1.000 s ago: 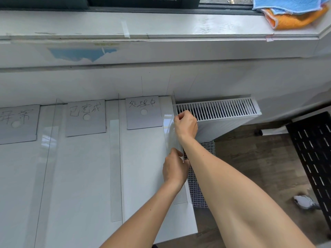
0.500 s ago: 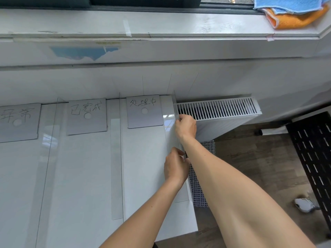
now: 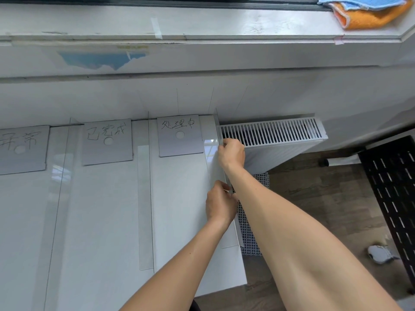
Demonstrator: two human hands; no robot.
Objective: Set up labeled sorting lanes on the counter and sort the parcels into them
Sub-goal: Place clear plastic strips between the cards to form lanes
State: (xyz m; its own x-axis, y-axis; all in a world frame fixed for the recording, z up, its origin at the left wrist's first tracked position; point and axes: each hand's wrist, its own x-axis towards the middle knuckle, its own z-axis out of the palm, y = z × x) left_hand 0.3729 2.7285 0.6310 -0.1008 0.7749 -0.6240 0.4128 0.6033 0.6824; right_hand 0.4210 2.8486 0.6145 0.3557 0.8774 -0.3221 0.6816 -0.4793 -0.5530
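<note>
A white glossy counter (image 3: 107,221) carries three grey label cards with handwritten characters: the left one (image 3: 22,149), the middle one (image 3: 107,141) and the right one (image 3: 180,134). Clear plastic divider strips stand between the lanes, one (image 3: 144,209) between the middle and right cards. Another clear divider (image 3: 221,176) stands along the counter's right edge. My right hand (image 3: 232,152) pinches its far part near the right card. My left hand (image 3: 221,204) grips the same divider nearer to me. No parcels are in view.
A white radiator (image 3: 271,140) sits just right of the counter, with white mesh (image 3: 249,232) below it. A black perforated rack (image 3: 395,194) stands at the far right on the wood floor. Blue and orange cloths (image 3: 368,12) lie on the windowsill.
Both hands stay on the right-edge divider with only a slight shift; the right hand sits a little further along it.
</note>
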